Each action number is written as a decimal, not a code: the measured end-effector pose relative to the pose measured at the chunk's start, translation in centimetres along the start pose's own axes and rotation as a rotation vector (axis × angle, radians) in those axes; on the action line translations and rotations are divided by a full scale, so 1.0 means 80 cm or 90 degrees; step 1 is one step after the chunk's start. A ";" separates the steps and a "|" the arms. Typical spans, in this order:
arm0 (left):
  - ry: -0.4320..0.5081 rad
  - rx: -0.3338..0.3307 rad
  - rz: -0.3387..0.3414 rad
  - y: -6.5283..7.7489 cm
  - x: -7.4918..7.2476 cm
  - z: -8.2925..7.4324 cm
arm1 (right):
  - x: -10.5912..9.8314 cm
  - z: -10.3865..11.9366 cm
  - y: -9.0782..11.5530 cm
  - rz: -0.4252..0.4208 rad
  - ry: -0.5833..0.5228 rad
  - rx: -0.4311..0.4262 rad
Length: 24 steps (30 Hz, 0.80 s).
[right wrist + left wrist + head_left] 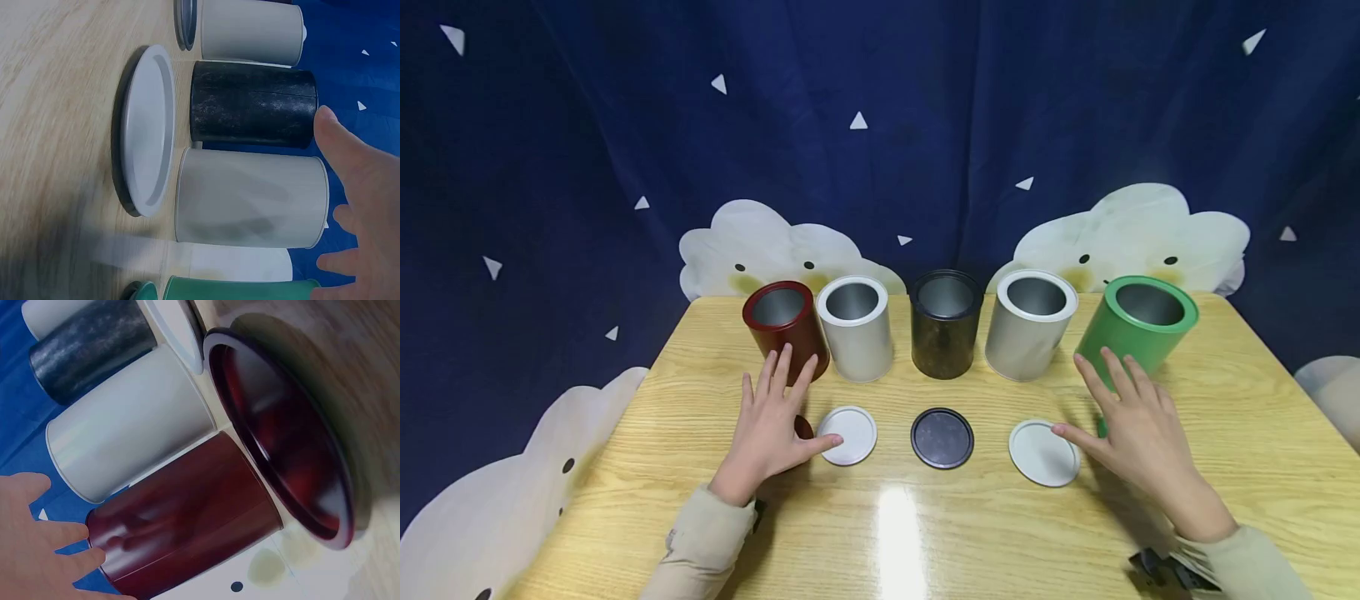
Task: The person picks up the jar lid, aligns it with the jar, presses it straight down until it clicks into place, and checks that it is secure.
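Observation:
Five uncovered cans stand in a row: dark red (pixel 797 342), white (pixel 859 346), black (pixel 946 346), another white (pixel 1024 342) and green (pixel 1123 333). Their round lids lie in front of them. My left hand (pixel 771 429), fingers spread and holding nothing, hovers over the dark red lid (pixel 281 437), mostly hidden by it in the head view. The left thumb overlaps the nearby white lid (pixel 852 442). Spread likewise, my right hand (pixel 1138 433) is above the green lid (pixel 147 292), with its thumb by the right white lid (pixel 1041 454). Between the hands lies the black lid (pixel 942 437).
The cans and lids share a light wooden table (pixel 977 542). Behind it hangs a dark blue curtain (pixel 925 125) printed with white triangles and cloud faces. Dark straps with small devices (pixel 1168 571) show at the wrists.

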<state>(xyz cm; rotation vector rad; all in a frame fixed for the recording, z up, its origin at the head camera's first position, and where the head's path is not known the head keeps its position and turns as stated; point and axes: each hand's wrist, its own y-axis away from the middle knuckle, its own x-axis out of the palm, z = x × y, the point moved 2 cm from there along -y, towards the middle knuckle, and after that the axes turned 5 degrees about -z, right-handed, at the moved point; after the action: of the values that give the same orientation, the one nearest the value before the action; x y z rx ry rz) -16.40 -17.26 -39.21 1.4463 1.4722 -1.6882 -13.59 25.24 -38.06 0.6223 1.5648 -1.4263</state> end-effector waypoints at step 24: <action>0.121 0.064 -0.060 0.017 -0.034 0.041 | -0.005 0.047 -0.019 -0.045 -0.173 -0.047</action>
<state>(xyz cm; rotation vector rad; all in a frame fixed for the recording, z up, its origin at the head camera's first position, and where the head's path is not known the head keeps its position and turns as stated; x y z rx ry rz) -15.61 -21.42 -37.75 1.6532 1.5975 -1.7424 -13.62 21.45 -36.71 0.3170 1.4277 -1.4330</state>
